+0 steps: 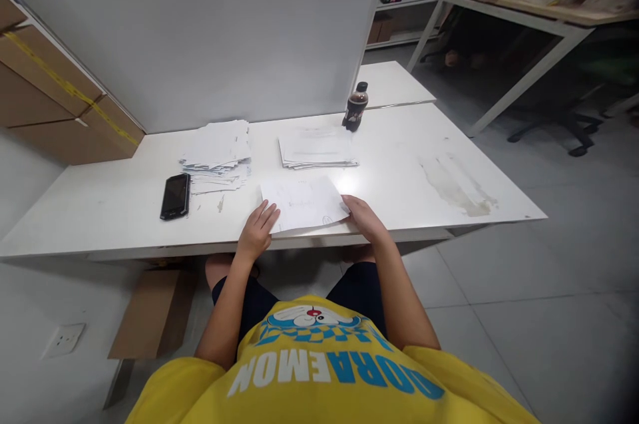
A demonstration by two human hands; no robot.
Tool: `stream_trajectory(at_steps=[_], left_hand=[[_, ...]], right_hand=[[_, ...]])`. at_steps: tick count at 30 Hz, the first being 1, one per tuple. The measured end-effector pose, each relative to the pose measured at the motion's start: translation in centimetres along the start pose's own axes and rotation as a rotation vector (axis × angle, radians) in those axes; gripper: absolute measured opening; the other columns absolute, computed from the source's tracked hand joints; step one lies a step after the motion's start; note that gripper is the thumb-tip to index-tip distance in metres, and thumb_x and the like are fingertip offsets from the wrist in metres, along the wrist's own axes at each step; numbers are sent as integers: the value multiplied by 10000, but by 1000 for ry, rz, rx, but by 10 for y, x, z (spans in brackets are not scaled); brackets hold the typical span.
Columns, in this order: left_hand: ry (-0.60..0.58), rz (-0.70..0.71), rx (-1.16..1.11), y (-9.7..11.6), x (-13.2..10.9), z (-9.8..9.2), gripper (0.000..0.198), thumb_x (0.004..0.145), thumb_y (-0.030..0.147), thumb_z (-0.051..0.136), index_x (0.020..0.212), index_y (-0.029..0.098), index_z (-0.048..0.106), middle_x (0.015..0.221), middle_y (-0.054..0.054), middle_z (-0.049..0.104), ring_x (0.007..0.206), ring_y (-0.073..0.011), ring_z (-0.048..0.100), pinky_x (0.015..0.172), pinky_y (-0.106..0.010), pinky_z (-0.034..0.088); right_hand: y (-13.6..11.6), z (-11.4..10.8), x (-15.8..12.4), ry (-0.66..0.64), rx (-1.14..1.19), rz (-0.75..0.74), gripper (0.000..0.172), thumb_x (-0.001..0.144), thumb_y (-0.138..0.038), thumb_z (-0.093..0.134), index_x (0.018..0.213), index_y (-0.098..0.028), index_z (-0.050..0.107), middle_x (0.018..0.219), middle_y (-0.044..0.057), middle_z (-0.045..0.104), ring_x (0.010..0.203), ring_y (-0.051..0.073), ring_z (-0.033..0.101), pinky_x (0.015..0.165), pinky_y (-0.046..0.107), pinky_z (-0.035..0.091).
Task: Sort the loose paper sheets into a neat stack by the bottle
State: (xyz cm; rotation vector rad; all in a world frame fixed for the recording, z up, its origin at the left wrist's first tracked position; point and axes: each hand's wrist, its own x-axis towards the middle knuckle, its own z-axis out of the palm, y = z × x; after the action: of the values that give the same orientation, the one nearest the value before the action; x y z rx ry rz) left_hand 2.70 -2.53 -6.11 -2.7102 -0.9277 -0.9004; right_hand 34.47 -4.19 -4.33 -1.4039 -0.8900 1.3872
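A white sheet of paper [304,201] with faint print and a small round stamp near its front right corner lies at the table's front edge, between my two hands. My left hand [257,229] holds its front left corner, fingers on top and close together. At the right edge, my right hand [363,216] pinches the sheet between thumb and fingers. Just behind it sits a neat stack of papers [317,148]. Farther left, a looser, uneven pile of papers [217,148] spreads toward me.
A black phone [176,196] rests left of the loose pile. The dark drink bottle [356,106] stands upright by the grey partition [214,31]. Cardboard boxes [74,98] line the left end of the white table [114,211]. Stains mark its right side.
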Motion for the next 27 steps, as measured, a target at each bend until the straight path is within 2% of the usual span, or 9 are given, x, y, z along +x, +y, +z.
stream_trajectory(at_steps=[8, 13, 18, 21, 24, 27], left_hand=[[-54, -86, 4, 2, 2, -1, 757, 769, -6, 405, 1502, 179, 360, 1470, -139, 492, 1474, -300, 269, 1130, -528, 387], [-115, -96, -5, 3, 7, -4, 760, 779, -16, 414, 1508, 186, 347, 1545, -131, 390, 1502, -302, 175, 1159, -537, 343], [-88, -121, -101, 2, 9, -5, 758, 811, -20, 378, 1527, 218, 305, 1588, -112, 313, 1509, -291, 140, 1175, -535, 315], [-28, -286, -232, 1, 8, -4, 678, 906, 81, 393, 1549, 234, 240, 1603, -116, 276, 1495, -281, 209, 1187, -506, 303], [75, -525, -484, 1, 8, -2, 591, 997, 267, 370, 1558, 251, 184, 1560, -150, 359, 1414, -245, 400, 1130, -437, 400], [202, -677, -739, 7, 10, 2, 587, 1014, 415, 341, 1553, 261, 165, 1505, -188, 435, 1296, -221, 540, 1029, -378, 492]], right_hand=[[-11, 4, -5, -96, -121, 6, 333, 730, -504, 662, 661, -200, 545, 660, 10, 535, 661, 167, 546, 589, 284, 531], [-11, 5, -1, -160, -178, 21, 278, 667, -405, 729, 707, -193, 554, 697, 2, 557, 614, 154, 568, 580, 295, 528], [-3, -3, 1, -154, -222, -122, 262, 733, -448, 664, 719, -200, 577, 673, -13, 572, 623, 151, 538, 572, 268, 458], [0, -6, 0, -160, -190, -162, 304, 766, -504, 634, 749, -202, 602, 697, -8, 597, 658, 162, 540, 597, 272, 452], [1, -6, 0, -128, -108, -139, 353, 760, -560, 636, 751, -209, 603, 680, -8, 584, 650, 166, 534, 588, 282, 470], [2, -4, 0, -78, -70, -131, 377, 736, -599, 646, 740, -225, 604, 655, -4, 562, 644, 176, 522, 561, 293, 479]])
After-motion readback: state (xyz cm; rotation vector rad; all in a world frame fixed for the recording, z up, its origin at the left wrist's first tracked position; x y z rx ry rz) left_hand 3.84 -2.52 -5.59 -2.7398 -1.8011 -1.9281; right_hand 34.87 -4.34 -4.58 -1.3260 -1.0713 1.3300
